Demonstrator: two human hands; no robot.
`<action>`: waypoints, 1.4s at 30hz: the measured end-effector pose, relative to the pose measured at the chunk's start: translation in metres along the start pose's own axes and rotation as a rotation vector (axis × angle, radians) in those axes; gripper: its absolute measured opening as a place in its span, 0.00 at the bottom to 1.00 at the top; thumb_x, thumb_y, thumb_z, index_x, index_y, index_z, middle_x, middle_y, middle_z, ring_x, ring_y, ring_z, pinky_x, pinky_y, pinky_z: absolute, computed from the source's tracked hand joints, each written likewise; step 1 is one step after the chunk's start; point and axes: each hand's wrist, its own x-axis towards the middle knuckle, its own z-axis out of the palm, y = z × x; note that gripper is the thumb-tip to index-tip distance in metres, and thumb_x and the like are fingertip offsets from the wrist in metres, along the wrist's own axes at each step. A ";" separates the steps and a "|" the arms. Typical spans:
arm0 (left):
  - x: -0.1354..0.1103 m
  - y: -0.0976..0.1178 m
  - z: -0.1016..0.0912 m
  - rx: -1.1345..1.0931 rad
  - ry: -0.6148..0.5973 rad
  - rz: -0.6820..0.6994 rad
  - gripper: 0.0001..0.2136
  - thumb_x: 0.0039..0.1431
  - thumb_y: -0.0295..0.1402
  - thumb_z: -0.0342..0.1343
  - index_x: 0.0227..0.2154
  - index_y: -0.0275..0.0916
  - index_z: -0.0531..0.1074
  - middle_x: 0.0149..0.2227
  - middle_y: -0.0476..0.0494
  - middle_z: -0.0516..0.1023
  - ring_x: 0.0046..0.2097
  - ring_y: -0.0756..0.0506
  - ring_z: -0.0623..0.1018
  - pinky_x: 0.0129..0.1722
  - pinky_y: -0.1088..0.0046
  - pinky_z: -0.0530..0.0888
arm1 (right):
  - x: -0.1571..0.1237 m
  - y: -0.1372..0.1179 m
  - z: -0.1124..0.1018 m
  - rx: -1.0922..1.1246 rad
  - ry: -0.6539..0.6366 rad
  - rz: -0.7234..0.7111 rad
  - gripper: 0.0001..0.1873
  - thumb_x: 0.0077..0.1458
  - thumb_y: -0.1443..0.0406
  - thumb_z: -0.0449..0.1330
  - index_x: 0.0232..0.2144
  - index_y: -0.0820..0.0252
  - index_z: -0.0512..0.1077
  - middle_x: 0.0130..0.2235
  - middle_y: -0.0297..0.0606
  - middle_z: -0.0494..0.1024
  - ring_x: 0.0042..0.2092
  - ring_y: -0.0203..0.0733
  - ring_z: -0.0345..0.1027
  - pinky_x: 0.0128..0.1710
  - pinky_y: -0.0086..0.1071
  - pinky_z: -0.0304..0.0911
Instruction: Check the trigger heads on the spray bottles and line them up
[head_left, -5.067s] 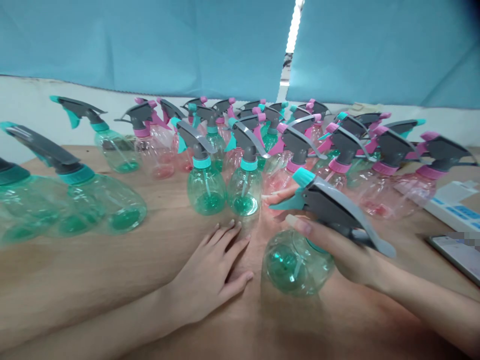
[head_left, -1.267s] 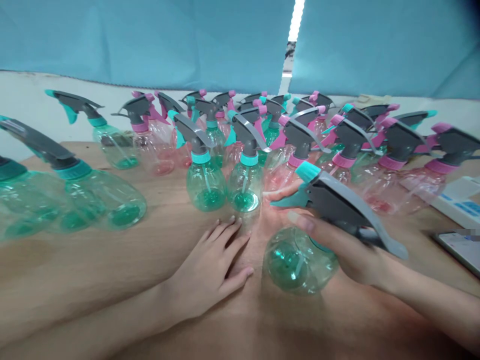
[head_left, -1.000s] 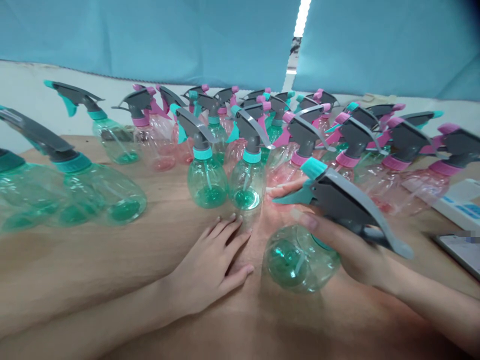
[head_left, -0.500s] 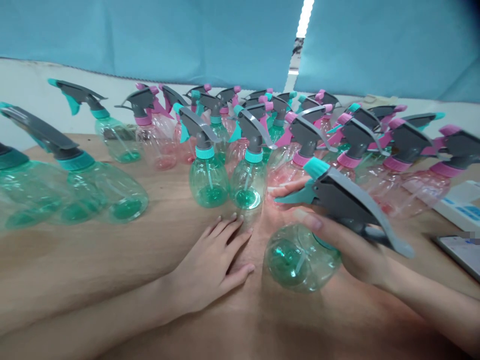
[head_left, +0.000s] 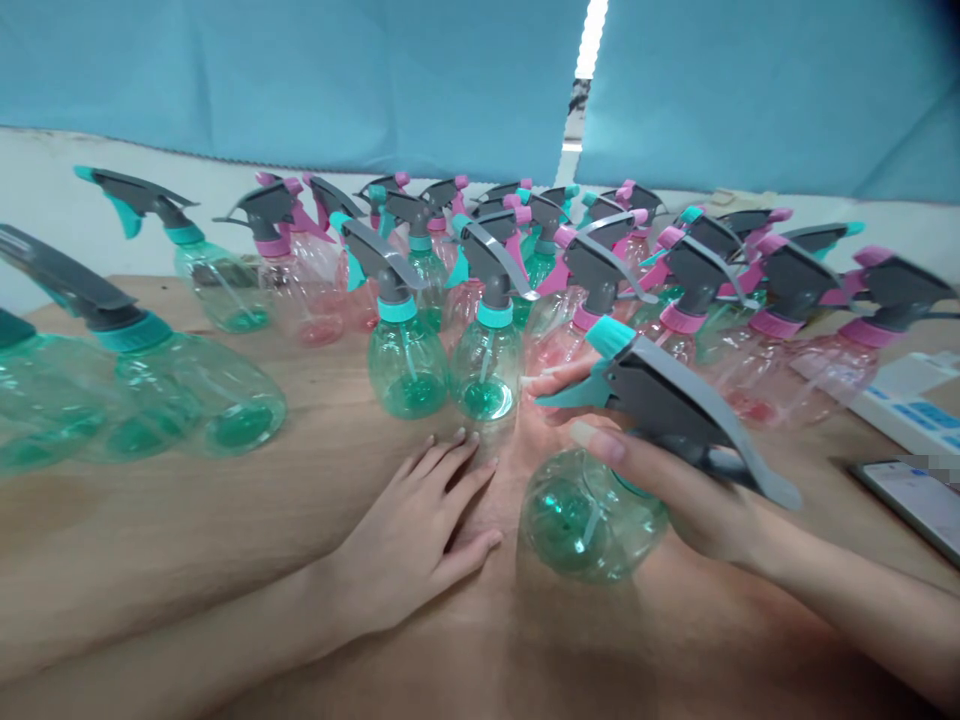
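My right hand [head_left: 697, 500] is wrapped round the neck of a green spray bottle [head_left: 592, 520] with a grey and turquoise trigger head. That bottle is tilted, its base toward the lower left and its nozzle pointing left. Flat on the table rests my left hand [head_left: 420, 530], fingers stretched out and nothing in it. Just beyond its fingertips stand two green spray bottles, one on the left [head_left: 407, 365] and one on the right [head_left: 487, 370]. A pink spray bottle [head_left: 559, 345] is partly hidden behind my right hand's fingers.
Several pink and green spray bottles crowd the back of the wooden table [head_left: 315, 520]. More green bottles [head_left: 240, 400] stand at the left. On the right lie a phone [head_left: 907, 500] and a white and blue object [head_left: 915, 405]. A blue curtain [head_left: 300, 80] hangs behind.
The whole view has shifted slightly, so most things appear a little further left. Both hands keep their poses, and the right one still holds the green spray bottle.
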 end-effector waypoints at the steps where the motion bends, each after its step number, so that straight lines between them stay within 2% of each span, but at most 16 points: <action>1: 0.000 0.000 0.000 -0.002 0.000 -0.001 0.24 0.66 0.43 0.50 0.60 0.35 0.61 0.61 0.35 0.64 0.62 0.36 0.61 0.60 0.55 0.58 | 0.000 0.000 0.000 -0.005 0.002 0.003 0.18 0.62 0.65 0.56 0.54 0.49 0.68 0.42 0.32 0.79 0.36 0.34 0.74 0.47 0.30 0.68; 7: 0.001 0.001 -0.003 -0.024 -0.023 -0.015 0.24 0.66 0.43 0.50 0.59 0.34 0.62 0.61 0.34 0.64 0.63 0.35 0.60 0.60 0.54 0.58 | 0.000 -0.001 -0.001 0.003 -0.047 0.023 0.17 0.61 0.63 0.56 0.52 0.50 0.69 0.37 0.33 0.80 0.36 0.38 0.75 0.45 0.34 0.69; 13: 0.001 0.002 -0.003 -0.029 -0.019 -0.023 0.24 0.65 0.43 0.51 0.59 0.36 0.62 0.61 0.35 0.64 0.62 0.35 0.61 0.59 0.54 0.59 | -0.001 0.002 -0.002 0.017 -0.034 0.061 0.12 0.60 0.62 0.57 0.47 0.49 0.72 0.35 0.32 0.78 0.32 0.37 0.74 0.37 0.33 0.70; 16: 0.001 0.001 -0.002 -0.019 -0.024 -0.030 0.24 0.65 0.43 0.51 0.59 0.36 0.62 0.62 0.34 0.62 0.63 0.35 0.60 0.59 0.54 0.59 | 0.000 0.003 -0.003 -0.001 -0.065 0.054 0.08 0.61 0.63 0.57 0.41 0.49 0.74 0.31 0.31 0.77 0.31 0.37 0.73 0.31 0.30 0.69; 23: -0.001 0.001 -0.002 -0.009 -0.029 -0.028 0.23 0.66 0.43 0.50 0.59 0.37 0.63 0.62 0.35 0.62 0.63 0.36 0.59 0.59 0.53 0.60 | 0.006 -0.001 -0.005 0.003 -0.171 0.057 0.08 0.60 0.63 0.55 0.37 0.53 0.75 0.31 0.33 0.75 0.27 0.36 0.70 0.24 0.29 0.68; 27: 0.000 0.001 -0.002 -0.007 -0.024 -0.031 0.23 0.65 0.43 0.50 0.58 0.37 0.63 0.62 0.34 0.63 0.63 0.35 0.60 0.58 0.52 0.60 | 0.008 -0.005 -0.004 -0.043 -0.161 0.065 0.05 0.57 0.66 0.58 0.30 0.53 0.73 0.30 0.32 0.76 0.31 0.37 0.73 0.27 0.29 0.70; 30: 0.000 0.001 -0.003 -0.006 -0.034 -0.033 0.23 0.65 0.44 0.50 0.59 0.36 0.63 0.62 0.33 0.62 0.63 0.35 0.60 0.58 0.52 0.60 | 0.007 -0.004 -0.003 -0.077 -0.144 0.058 0.05 0.54 0.68 0.58 0.32 0.52 0.72 0.32 0.33 0.77 0.35 0.40 0.74 0.32 0.30 0.72; 32: 0.000 0.002 -0.003 -0.005 -0.038 -0.037 0.24 0.65 0.44 0.50 0.59 0.37 0.62 0.63 0.34 0.61 0.63 0.35 0.60 0.58 0.53 0.60 | 0.005 0.000 -0.004 -0.096 -0.165 0.079 0.08 0.53 0.70 0.56 0.32 0.51 0.72 0.33 0.33 0.78 0.35 0.40 0.73 0.31 0.30 0.71; 36: 0.001 0.002 -0.003 -0.015 -0.039 -0.042 0.24 0.65 0.43 0.51 0.60 0.37 0.62 0.62 0.35 0.62 0.62 0.35 0.61 0.58 0.53 0.60 | 0.003 0.002 -0.005 -0.058 -0.227 0.157 0.10 0.48 0.74 0.52 0.24 0.53 0.68 0.27 0.32 0.73 0.27 0.36 0.68 0.25 0.29 0.67; 38: 0.001 0.002 -0.003 -0.023 -0.034 -0.040 0.24 0.65 0.43 0.51 0.60 0.37 0.62 0.62 0.35 0.62 0.62 0.35 0.61 0.58 0.53 0.60 | 0.003 -0.002 -0.004 -0.034 -0.191 0.153 0.09 0.46 0.74 0.52 0.22 0.55 0.65 0.24 0.31 0.69 0.24 0.34 0.63 0.22 0.27 0.64; 42: 0.001 0.002 -0.004 -0.020 -0.043 -0.036 0.24 0.65 0.43 0.50 0.60 0.37 0.62 0.63 0.35 0.61 0.63 0.35 0.60 0.59 0.52 0.60 | 0.005 -0.011 0.000 -0.026 -0.095 0.126 0.11 0.42 0.74 0.53 0.19 0.55 0.56 0.19 0.27 0.54 0.19 0.30 0.47 0.14 0.25 0.49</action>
